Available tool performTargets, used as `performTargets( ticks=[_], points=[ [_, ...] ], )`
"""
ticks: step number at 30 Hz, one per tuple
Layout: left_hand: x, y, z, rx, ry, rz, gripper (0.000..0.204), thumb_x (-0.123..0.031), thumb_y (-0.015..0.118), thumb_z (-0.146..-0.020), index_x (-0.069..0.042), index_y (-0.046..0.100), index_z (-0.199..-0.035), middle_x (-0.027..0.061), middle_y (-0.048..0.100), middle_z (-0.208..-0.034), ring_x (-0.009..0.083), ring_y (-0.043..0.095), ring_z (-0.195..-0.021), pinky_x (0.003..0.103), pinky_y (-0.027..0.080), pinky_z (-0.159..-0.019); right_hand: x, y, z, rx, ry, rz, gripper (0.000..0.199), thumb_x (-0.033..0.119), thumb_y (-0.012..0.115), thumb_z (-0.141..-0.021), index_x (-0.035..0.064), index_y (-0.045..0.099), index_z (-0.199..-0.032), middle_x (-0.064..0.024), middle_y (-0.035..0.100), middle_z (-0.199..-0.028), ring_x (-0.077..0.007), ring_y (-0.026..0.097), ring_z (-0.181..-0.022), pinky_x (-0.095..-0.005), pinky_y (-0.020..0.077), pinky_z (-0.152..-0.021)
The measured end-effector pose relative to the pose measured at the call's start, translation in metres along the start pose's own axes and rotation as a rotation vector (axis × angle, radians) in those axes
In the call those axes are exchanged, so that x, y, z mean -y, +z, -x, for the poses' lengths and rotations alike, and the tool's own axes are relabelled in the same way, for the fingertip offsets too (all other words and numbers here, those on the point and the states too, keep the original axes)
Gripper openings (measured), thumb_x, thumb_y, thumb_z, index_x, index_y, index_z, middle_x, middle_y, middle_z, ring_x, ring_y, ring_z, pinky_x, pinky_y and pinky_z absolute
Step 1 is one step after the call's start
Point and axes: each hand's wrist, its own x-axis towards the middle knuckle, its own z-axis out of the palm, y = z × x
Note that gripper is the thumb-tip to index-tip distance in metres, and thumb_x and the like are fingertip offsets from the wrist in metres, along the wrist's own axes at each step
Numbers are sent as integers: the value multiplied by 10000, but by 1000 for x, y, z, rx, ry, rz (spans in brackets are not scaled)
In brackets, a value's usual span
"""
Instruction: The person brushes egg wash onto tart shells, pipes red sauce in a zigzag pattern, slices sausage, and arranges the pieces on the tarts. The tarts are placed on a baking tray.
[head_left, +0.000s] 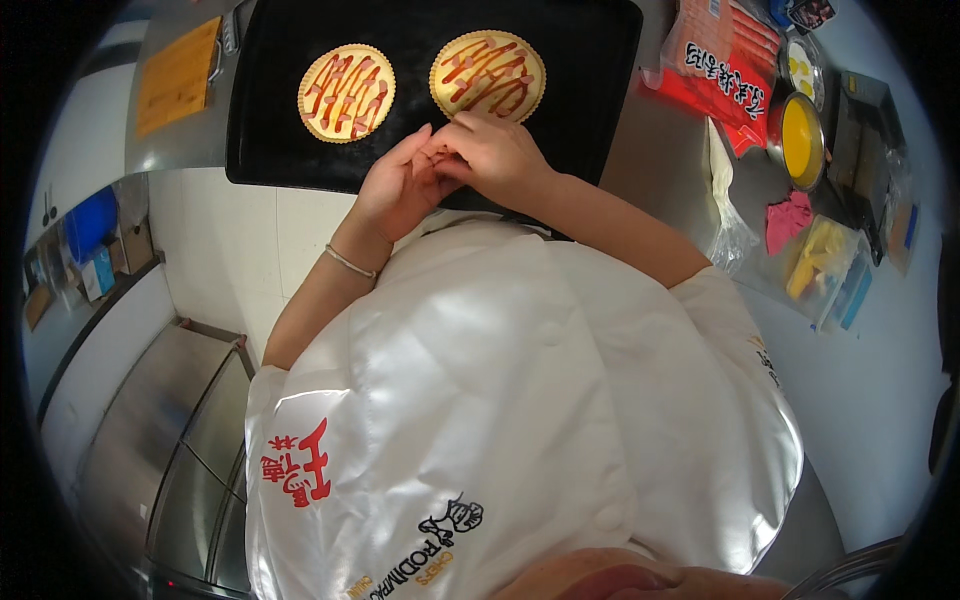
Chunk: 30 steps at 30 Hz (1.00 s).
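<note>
Two small round pizzas with crimped edges lie on a black baking tray [280, 130]. Brown-red sauce stripes and small pink pieces top both the left pizza [346, 93] and the right pizza [492, 72]. My left hand [405, 182], with a thin bracelet at its wrist, is cupped over the tray's near edge, its fingers curled. Against it, my right hand [495, 158] is closed, fingertips bent into the left palm, just in front of the right pizza. Whatever lies between the two hands is hidden.
To the right stand a red-and-clear sausage package [715, 75], a bowl of yellow liquid [798, 140] and a bowl with pale yellow pieces [801, 68]. Nearer are a clear plastic piping bag [724, 195], a pink cloth [788, 221] and a yellow-filled bag [824, 255]. A wooden board [178, 80] lies left.
</note>
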Motion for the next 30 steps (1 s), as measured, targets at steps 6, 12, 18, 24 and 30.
performTargets(
  ticks=[6,12,18,24,30],
  points=[
    [4,-2,-1,-22,24,-69,435,-296,325,-1035,13,530,-1263,119,598,-1229,219,522,-1190,396,353,-1083,-7,1,3,15,101,-308,71,107,666,-806,87,628,-862,-66,626,-815,-256,606,-760,-349,481,-649],
    [7,-12,-4,-48,29,-90,331,-180,452,-993,21,568,-1229,127,606,-1220,240,548,-1174,402,401,-1071,-15,-11,8,68,272,-454,103,120,671,-823,66,668,-910,-64,675,-862,-188,645,-801,-300,502,-707],
    [4,-17,6,-136,84,-43,321,-134,498,-967,33,564,-1233,153,618,-1218,257,566,-1177,401,419,-1067,-92,-44,10,-129,634,-276,162,130,649,-881,32,677,-1007,-23,697,-948,-104,635,-840,-239,503,-703],
    [0,-16,9,-198,104,-27,323,-123,506,-963,45,551,-1235,159,639,-1180,247,595,-1137,384,445,-1045,-117,-32,15,-65,444,39,133,133,654,-863,45,681,-958,-71,692,-931,-148,649,-828,-260,502,-719],
    [1,-17,13,-228,103,-10,315,-119,500,-966,46,548,-1231,161,641,-1174,242,602,-1123,380,451,-1040,-101,-28,11,-46,232,507,157,164,698,-822,58,690,-938,-90,660,-917,-232,645,-848,-299,508,-742]
  ],
)
